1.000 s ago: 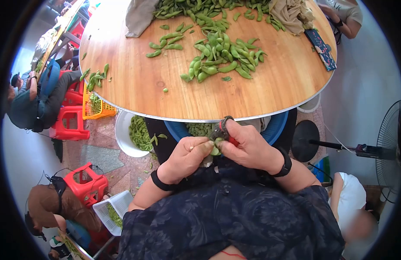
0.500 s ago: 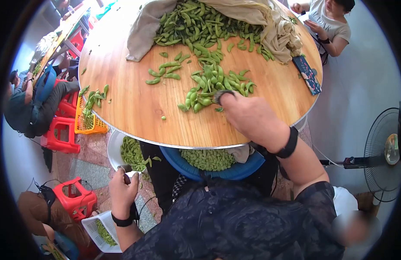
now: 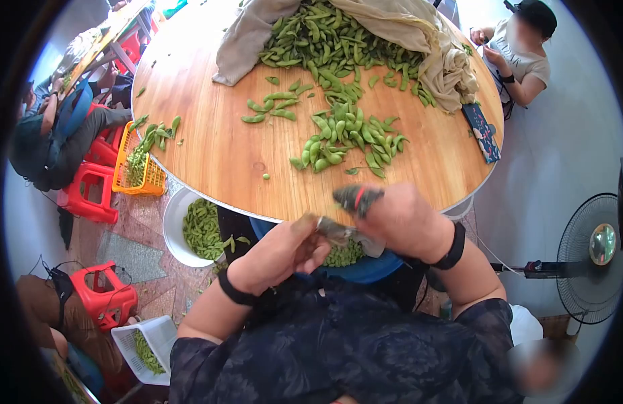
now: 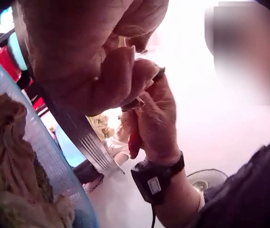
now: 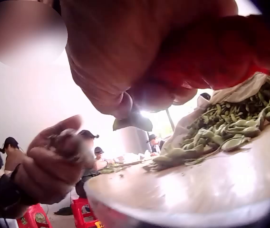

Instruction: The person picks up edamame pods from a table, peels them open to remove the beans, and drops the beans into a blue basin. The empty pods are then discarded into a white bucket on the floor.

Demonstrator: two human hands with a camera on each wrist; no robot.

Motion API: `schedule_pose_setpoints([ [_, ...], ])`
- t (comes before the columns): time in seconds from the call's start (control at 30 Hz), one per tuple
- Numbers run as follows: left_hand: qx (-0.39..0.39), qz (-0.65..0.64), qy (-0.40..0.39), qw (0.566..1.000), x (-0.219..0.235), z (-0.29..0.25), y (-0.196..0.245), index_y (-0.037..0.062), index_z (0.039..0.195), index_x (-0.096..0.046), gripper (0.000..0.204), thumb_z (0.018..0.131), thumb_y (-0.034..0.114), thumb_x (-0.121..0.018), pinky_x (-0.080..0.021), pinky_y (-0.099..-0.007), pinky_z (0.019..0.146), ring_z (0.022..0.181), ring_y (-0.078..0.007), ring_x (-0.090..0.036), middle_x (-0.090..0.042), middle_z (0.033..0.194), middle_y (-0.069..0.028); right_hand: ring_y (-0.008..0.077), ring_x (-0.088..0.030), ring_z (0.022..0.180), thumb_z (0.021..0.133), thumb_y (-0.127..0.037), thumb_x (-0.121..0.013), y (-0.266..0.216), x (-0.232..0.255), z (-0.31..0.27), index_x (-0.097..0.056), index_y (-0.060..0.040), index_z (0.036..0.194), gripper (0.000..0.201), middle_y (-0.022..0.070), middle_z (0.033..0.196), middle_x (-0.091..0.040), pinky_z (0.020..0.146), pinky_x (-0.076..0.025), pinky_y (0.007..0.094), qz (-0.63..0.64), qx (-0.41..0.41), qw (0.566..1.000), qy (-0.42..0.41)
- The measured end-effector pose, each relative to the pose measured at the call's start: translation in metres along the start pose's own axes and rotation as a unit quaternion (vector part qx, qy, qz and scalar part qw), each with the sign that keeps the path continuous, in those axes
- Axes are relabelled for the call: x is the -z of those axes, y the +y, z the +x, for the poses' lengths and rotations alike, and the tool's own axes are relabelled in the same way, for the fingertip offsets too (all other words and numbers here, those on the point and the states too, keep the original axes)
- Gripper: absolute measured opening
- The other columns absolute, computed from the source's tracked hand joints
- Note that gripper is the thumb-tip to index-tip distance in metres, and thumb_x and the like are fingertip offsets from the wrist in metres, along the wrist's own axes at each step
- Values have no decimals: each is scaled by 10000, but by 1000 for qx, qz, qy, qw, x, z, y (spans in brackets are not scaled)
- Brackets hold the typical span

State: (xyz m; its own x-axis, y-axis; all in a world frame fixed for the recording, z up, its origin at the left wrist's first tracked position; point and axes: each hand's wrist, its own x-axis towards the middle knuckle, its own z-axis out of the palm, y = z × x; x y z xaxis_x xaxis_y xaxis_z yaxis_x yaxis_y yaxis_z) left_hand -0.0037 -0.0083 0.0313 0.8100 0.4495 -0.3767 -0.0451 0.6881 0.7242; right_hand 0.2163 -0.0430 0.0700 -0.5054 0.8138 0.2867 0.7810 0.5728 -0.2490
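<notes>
Green pod (image 5: 134, 123), centre of right-wrist frame: right hand (image 3: 404, 219) pinches its edge, likely to leave most exposed; left hand (image 3: 271, 254) curls its fingers, whether holding anything I cannot tell.

I read the round table (image 3: 210, 151) as wood, grained and varnished glossy. The green pods (image 3: 355, 131) on it have smooth, low-sheen skins. Along its far part I see matt, crumpled cloth (image 3: 453, 74). Beneath its near edge my feed shows a blue plastic basin (image 3: 372, 272); left of it, a smooth white plastic bucket (image 3: 173, 229) and shiny red plastic stools (image 3: 121, 298).
</notes>
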Motion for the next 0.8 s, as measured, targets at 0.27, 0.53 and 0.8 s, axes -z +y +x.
schedule_pose_setpoints([
  [0.27,-93,73,-24,993,-7,11,-23,86,850,-485,244,1019,255,-438,-326,-210,506,570,-61,-395,-442,659,29,104,-538,515,861,-27,-467,-23,-10,-33,-506,-10,1018,163,90,764,-594,447,-433,254,355,-267,888,122],
  [0.53,-254,379,104,884,-11,7,-36,20,745,-451,269,953,148,-565,-373,-324,514,538,-176,-462,-455,620,-71,65,-445,449,884,-46,-424,-30,-21,-31,-447,-31,988,107,4,670,-500,417,-370,235,622,-342,704,-28],
  [0.8,-346,553,123,748,-10,4,-39,3,771,-476,212,915,101,-596,-397,-364,521,538,-284,-465,-442,624,-142,198,-536,624,867,-46,-481,-32,-30,-35,-427,-8,960,114,88,651,-480,562,-428,360,500,-292,814,-40],
])
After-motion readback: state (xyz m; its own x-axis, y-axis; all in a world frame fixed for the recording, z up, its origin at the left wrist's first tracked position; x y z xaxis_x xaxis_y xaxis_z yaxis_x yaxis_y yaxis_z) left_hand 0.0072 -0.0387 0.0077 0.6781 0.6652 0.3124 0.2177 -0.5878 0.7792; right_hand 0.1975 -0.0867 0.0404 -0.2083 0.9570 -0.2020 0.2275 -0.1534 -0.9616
